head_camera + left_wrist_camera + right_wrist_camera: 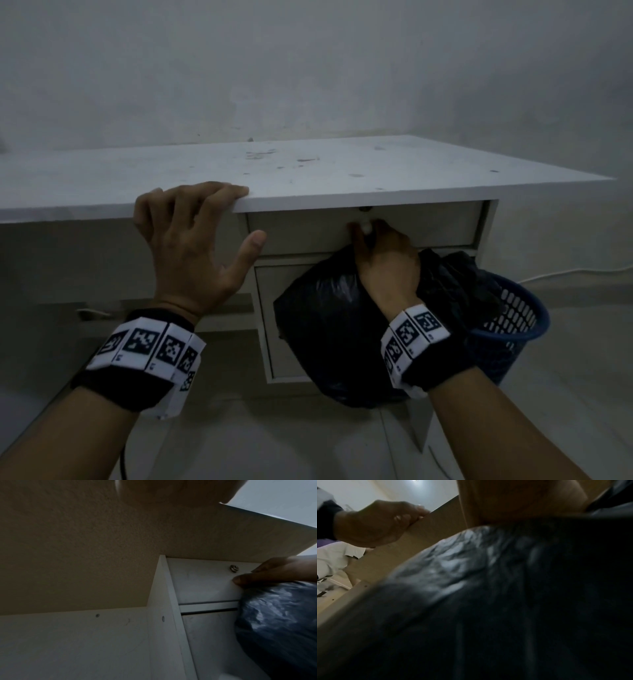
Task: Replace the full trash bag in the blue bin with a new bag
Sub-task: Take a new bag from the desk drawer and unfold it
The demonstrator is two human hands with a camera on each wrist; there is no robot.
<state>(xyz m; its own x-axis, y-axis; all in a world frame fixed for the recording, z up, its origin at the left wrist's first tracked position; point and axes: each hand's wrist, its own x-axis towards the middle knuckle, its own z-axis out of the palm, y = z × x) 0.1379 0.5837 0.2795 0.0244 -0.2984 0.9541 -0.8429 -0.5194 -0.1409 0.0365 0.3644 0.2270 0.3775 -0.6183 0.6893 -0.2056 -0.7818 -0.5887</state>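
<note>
The full black trash bag [325,325] bulges in front of the white desk's lower cabinet, directly under my right hand [383,260]. That hand's thumb and fingers pinch the small white knob [366,229] of the top drawer [428,226]. The bag's neck is hidden beneath the palm, so I cannot tell whether the hand holds it too. The bag [488,588] fills the blurred right wrist view. The blue mesh bin [513,322] stands at the right with crumpled black plastic [455,281] over its rim. My left hand [191,233] rests on the desk's front edge, thumb spread apart.
The white desk [308,171] stands against a grey wall, its top stained. A metal lock [234,568] sits above the knob. The lower cabinet door [270,284] is shut behind the bag. A white cable [565,272] runs along the floor behind the bin.
</note>
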